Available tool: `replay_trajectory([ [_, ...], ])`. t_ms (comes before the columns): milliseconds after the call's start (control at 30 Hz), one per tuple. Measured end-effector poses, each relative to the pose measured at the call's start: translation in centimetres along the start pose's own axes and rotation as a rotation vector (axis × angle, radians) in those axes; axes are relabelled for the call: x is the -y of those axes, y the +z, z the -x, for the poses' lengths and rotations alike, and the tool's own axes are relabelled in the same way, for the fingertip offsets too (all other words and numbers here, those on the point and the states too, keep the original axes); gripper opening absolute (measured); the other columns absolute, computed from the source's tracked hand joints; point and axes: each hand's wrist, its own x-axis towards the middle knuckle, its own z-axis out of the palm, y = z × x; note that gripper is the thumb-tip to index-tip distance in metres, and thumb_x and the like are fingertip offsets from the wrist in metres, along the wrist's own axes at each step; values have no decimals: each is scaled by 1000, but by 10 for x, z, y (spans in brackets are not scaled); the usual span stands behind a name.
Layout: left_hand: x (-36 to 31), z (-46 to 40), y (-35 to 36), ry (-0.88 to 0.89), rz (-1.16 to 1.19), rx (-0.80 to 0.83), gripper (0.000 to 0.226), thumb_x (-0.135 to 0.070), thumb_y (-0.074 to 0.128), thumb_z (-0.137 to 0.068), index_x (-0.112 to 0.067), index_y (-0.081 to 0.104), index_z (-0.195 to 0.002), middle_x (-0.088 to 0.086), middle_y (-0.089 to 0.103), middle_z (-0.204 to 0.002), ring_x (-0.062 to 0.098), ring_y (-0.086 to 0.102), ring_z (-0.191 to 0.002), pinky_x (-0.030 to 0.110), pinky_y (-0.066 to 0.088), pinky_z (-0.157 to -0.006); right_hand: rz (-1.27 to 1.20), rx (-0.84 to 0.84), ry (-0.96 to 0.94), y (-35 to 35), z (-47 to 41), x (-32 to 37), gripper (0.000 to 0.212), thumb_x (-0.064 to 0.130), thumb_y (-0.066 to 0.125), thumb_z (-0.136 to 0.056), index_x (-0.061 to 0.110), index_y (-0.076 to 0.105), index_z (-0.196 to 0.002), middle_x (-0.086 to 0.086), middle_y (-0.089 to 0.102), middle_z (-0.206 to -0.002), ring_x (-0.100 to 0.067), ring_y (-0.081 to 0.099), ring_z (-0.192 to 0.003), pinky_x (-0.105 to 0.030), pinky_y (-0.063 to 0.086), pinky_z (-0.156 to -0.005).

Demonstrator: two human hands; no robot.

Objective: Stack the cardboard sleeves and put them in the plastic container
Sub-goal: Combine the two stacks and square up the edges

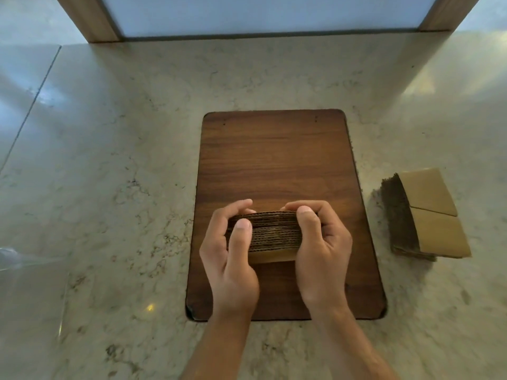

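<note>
A thick stack of brown cardboard sleeves (270, 234) is held on edge above the wooden board (274, 160), its corrugated edges facing me. My left hand (230, 259) grips the stack's left end, thumb pressed on the front. My right hand (321, 256) grips the right end the same way. A second stack of cardboard sleeves (425, 215) lies flat on the counter to the right of the board. A clear plastic container (30, 286) shows faintly at the left edge of the view.
The dark wooden board lies on a pale marble counter (123, 160). A wood-framed window or panel (263, 15) runs along the back. The counter's seam runs diagonally at far left.
</note>
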Motion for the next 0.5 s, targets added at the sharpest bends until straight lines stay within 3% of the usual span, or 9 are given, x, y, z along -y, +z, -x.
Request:
replay_trajectory([
  [100,1,-2,1,18,-31,-23,49,-40,44,-96,-12,73,-124,-6,77,-112,18,71,-109,36,60,-83,148,-76,-64,-4,-4,-6,17,28,58,-95,25,75,-94,16,73,-82,-5,70,-83,-27,57,-67],
  [167,1,0,4,33,-23,-24,53,-38,42,-98,-7,71,-130,-3,77,-119,11,70,-114,21,57,-84,79,-73,-42,-3,0,-7,20,34,56,-93,27,75,-96,16,75,-84,-5,71,-84,-22,55,-67],
  [233,3,2,5,27,-33,24,48,-38,44,-99,-11,74,-124,-4,77,-113,14,72,-110,20,56,-82,-31,-31,8,0,2,-8,22,36,54,-92,30,75,-93,13,75,-85,-13,71,-81,-31,56,-66],
  [300,4,1,7,12,-87,-4,37,-40,48,-99,-17,78,-104,-5,76,-94,19,73,-90,34,58,-70,-58,-10,-2,-1,2,-10,23,37,52,-94,30,73,-87,10,72,-79,-16,69,-74,-40,55,-63],
  [367,6,-1,14,58,-192,-109,34,-39,50,-100,-19,74,-87,-4,72,-78,18,69,-72,41,57,-59,-27,-3,-32,-2,0,-12,28,37,49,-96,28,71,-82,9,70,-73,-14,66,-68,-40,53,-60],
  [433,6,-1,20,105,-256,-182,32,-36,51,-101,-22,73,-82,-6,72,-77,14,69,-68,36,56,-55,-3,54,-68,-6,1,-10,24,37,49,-95,29,71,-87,6,71,-78,-18,68,-71,-42,56,-60],
  [500,10,0,18,118,-275,-200,26,-35,54,-101,-30,74,-85,-15,74,-83,9,71,-74,27,57,-59,18,246,-100,-18,1,-8,20,36,56,-92,26,68,-105,4,71,-91,-21,70,-82,-44,59,-66],
])
